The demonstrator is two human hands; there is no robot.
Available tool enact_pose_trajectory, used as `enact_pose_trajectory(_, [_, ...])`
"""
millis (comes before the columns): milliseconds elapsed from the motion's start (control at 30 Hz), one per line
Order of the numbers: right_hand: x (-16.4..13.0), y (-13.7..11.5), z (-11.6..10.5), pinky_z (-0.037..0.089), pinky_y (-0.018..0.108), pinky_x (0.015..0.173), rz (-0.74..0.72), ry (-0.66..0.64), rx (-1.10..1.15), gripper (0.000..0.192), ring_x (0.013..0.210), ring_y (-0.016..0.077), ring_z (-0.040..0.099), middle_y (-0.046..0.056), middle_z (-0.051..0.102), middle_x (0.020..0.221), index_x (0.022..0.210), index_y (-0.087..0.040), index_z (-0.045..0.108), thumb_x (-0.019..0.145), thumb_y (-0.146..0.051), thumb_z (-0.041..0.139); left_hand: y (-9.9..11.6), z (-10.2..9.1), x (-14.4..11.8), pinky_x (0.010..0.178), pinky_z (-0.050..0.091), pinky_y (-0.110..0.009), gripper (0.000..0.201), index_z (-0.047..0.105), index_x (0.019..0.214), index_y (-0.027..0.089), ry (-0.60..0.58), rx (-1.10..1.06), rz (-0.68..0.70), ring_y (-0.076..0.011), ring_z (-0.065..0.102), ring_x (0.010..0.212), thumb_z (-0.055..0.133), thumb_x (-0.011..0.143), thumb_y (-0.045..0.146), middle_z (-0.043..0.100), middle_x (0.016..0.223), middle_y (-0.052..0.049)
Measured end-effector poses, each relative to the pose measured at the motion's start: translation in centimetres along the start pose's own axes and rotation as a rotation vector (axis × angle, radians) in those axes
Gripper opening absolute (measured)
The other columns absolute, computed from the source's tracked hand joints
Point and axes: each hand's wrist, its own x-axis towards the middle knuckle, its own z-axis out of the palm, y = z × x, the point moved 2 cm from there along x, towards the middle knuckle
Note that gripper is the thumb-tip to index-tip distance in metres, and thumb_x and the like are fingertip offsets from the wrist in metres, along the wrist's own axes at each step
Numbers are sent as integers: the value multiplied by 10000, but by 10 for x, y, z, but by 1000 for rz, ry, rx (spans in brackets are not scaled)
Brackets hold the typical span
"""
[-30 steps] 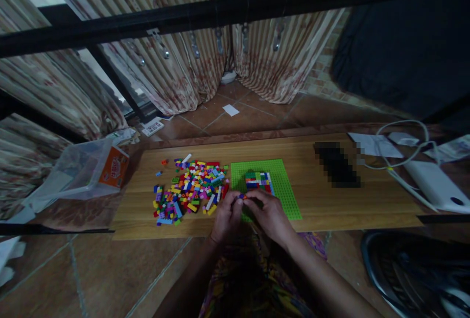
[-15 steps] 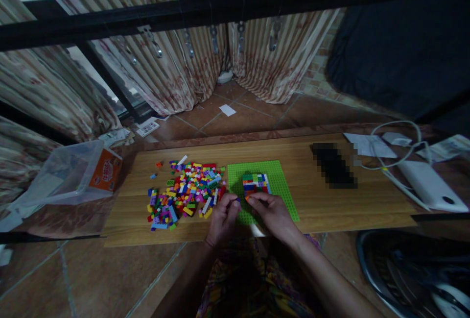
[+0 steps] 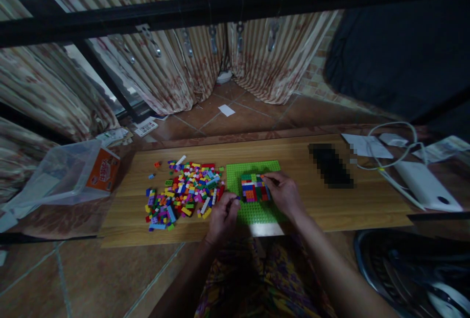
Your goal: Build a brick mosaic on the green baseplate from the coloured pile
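A multicoloured block of toy bricks (image 3: 250, 195) sits on the green studded baseplate (image 3: 257, 217). My right hand (image 3: 287, 194) is over its right side, with thumb and finger pinched on a small orange brick (image 3: 262, 176) at the block's far right corner. Whether that brick is pressed down or only held there, I cannot tell. Left of the block, my left hand (image 3: 223, 215) pinches a small dark blue brick (image 3: 238, 198) above the baseplate's left edge. Beside this hand spreads a loose pile of mixed bricks (image 3: 191, 188).
The wooden board (image 3: 293, 154) carries everything. A clear plastic box (image 3: 69, 166) with an orange label stands off its left end. A pixelated black object (image 3: 331, 165) lies to the right, near a white device (image 3: 428, 185) and a looped white cable (image 3: 391, 124).
My right hand has moved away from me and rightward, from the block's near side to its far right corner, uncovering the near part. My left hand stays almost still.
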Motion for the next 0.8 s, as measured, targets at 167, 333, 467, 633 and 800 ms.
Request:
enact_pose_trajectory(167, [17, -6, -1, 461, 362, 881, -204, -122, -215, 232, 925, 222, 605, 81, 666, 930, 876, -209, 742, 894, -286, 524, 2, 0, 1, 564, 354, -220, 216, 564, 892, 197, 11, 30, 4, -110, 447, 605, 474, 915, 393, 519, 690, 30])
enact_pose_trajectory(333, [29, -12, -4, 437, 331, 885, -301, -288, -290, 220, 925, 204, 583, 67, 657, 945, 861, -217, 735, 906, -228, 519, 5, 0, 2, 583, 375, -228, 202, 564, 886, 200, 14, 60, 20, -116, 467, 615, 471, 916, 377, 522, 688, 30])
enact_pose_trajectory(467, [37, -13, -4, 428, 300, 832, -337, -384, -308, 210, 862, 185, 586, 50, 660, 894, 839, -219, 732, 902, -213, 532, 6, -1, 2, 615, 394, -234, 206, 573, 879, 199, 17, 86, 34, -123, 498, 648, 471, 916, 374, 541, 712, 22])
enact_pose_trajectory(633, [47, -12, -2, 417, 282, 769, -327, -453, -315, 211, 802, 177, 596, 34, 664, 830, 770, -225, 718, 887, -190, 546, 6, -1, 2, 616, 387, -236, 201, 576, 891, 196, 18, 91, 39, -125, 502, 654, 473, 920, 366, 549, 710, 23])
enact_pose_trajectory(800, [50, -8, 0, 424, 286, 768, -331, -497, -332, 218, 802, 180, 612, 40, 679, 849, 784, -214, 721, 893, -195, 534, 6, 0, 2, 609, 379, -232, 195, 577, 891, 193, 20, 101, 49, -119, 483, 644, 467, 926, 350, 532, 708, 26])
